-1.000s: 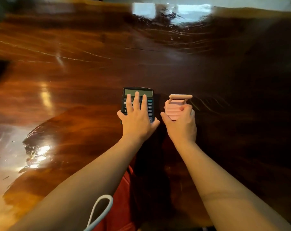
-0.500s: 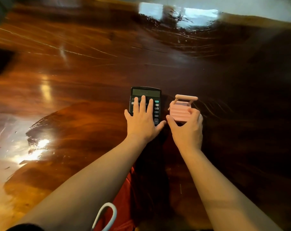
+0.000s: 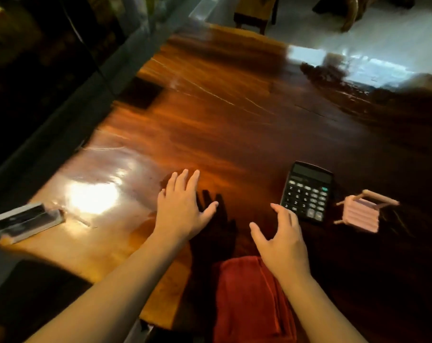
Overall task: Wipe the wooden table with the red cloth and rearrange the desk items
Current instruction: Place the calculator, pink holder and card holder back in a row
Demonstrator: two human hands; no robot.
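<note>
We see a big wooden table (image 3: 234,134), dark brown and very shiny. A bright patch of light glows on it near the left edge, and the far edge mirrors the pale floor (image 3: 358,28) behind it. Thin pale scratches run across the wood. Past the far edge stand wooden furniture legs (image 3: 254,13) on that floor. The room to the left of the table is dark.

Our left hand (image 3: 182,206) is flat and spread wide over the middle of the table, holding nothing. Our right hand (image 3: 281,241) is spread too, fingers a little curled, and it is empty. We cannot tell if either hand touches the wood.

The red cloth (image 3: 249,300) lies folded at the near edge, partly under our right wrist. The black calculator (image 3: 306,191) lies just past our right fingertips. A small pink stand (image 3: 361,214) sits beside it, toward the right edge. A blurry clear box with something dark inside (image 3: 27,221) sits by the left edge.
</note>
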